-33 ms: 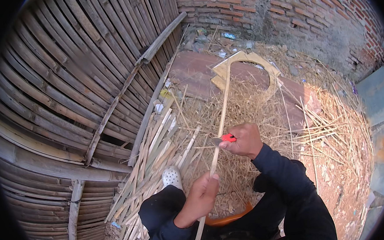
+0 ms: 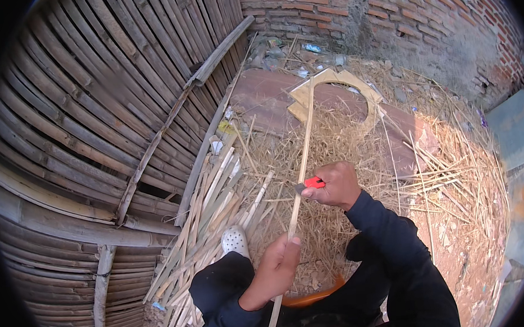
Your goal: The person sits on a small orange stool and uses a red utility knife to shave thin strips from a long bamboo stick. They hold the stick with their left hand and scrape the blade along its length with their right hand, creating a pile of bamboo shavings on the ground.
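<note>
A long thin bamboo strip runs from my lap up toward the far boards. My left hand is closed around its lower part, thumb on top. Higher up, my right hand grips a small red-handled knife, and the blade rests against the strip's right side. Both arms are in dark sleeves.
A woven bamboo wall fills the left. Split bamboo slats lie beside my white shoe. Shavings and straw cover the ground. Beyond lie a reddish board, a plywood piece with a round cutout and a brick wall.
</note>
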A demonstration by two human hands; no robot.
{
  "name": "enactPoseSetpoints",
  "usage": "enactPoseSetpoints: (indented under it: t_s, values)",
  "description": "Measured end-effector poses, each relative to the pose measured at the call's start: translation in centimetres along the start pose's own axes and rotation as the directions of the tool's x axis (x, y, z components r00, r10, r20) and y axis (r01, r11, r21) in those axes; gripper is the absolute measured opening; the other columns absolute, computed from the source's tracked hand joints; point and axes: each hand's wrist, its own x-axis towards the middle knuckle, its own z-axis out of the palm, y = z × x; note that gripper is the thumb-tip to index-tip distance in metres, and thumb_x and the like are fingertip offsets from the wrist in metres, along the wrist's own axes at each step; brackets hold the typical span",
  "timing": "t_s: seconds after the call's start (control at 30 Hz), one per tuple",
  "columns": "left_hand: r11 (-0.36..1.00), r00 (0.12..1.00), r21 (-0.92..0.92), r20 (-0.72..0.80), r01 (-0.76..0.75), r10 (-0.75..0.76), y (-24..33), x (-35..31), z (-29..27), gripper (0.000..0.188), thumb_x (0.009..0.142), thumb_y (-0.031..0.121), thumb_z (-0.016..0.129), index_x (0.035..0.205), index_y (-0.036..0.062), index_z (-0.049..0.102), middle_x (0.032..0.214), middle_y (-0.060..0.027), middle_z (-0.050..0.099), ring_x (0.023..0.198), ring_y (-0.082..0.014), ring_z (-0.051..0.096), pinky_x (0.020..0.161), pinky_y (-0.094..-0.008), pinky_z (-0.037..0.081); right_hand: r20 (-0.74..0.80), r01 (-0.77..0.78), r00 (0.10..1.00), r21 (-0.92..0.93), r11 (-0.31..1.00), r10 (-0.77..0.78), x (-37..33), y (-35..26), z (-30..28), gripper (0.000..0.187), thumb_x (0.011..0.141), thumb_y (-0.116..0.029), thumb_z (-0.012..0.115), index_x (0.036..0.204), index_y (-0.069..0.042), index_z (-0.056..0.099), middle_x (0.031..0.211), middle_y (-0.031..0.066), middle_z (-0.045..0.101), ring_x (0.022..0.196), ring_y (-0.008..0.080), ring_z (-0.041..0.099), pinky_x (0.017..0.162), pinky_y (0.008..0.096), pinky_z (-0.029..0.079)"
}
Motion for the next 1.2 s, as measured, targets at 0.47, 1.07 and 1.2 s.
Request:
enactPoseSetpoints:
  t_s: [0.47, 1.07, 1.2]
  values:
    - [0.992, 0.985, 0.116, 0.167, -0.056, 0.036, 0.2, -2.6, 1.0, 0.022, 0.102, 0.022, 0.041, 0.09, 0.0037, 0.047, 0.065, 0.0048, 0.035, 0.059, -0.0042, 0.032, 0.052, -0.025, 0.031, -0.341, -0.197, 0.93, -0.144, 0.97, 0.138, 1.7, 7.5, -3.6, 0.066, 0.079, -0.069, 0.054, 0.054, -0.009, 0.054, 0.045, 0.0109, 0.048, 0.042, 0.0315, 0.05, 0.042, 0.0402, 0.036]
    - [0.97, 0.98, 0.238, 0.197, -0.044, -0.003, -2.4, -7.0, -0.3, 0.025, 0.102, 0.021, 0.042, 0.083, 0.0053, 0.047, 0.066, 0.0077, 0.036, 0.058, -0.0034, 0.032, 0.052, -0.0226, 0.031, -0.418, -0.823, 0.509, 0.019, 0.567, 0.753, -0.7, 19.1, -7.7, 0.073, 0.088, -0.068, 0.041, 0.054, -0.003, 0.049, 0.05, 0.0162, 0.047, 0.05, 0.0337, 0.05, 0.051, 0.043, 0.036]
    - [0.996, 0.995, 0.03, -0.045, 0.088, -0.087, -1.9, -5.2, -1.7, 0.027, 0.102, 0.024, 0.043, 0.08, 0.0076, 0.046, 0.063, 0.0084, 0.036, 0.055, -0.0009, 0.028, 0.049, -0.0207, 0.025, -0.156, -0.598, 0.789, 0.027, 0.801, 0.594, 0.3, 9.2, -3.8, 0.071, 0.089, -0.064, 0.045, 0.054, -0.003, 0.05, 0.049, 0.0157, 0.047, 0.048, 0.0329, 0.051, 0.051, 0.0429, 0.037]
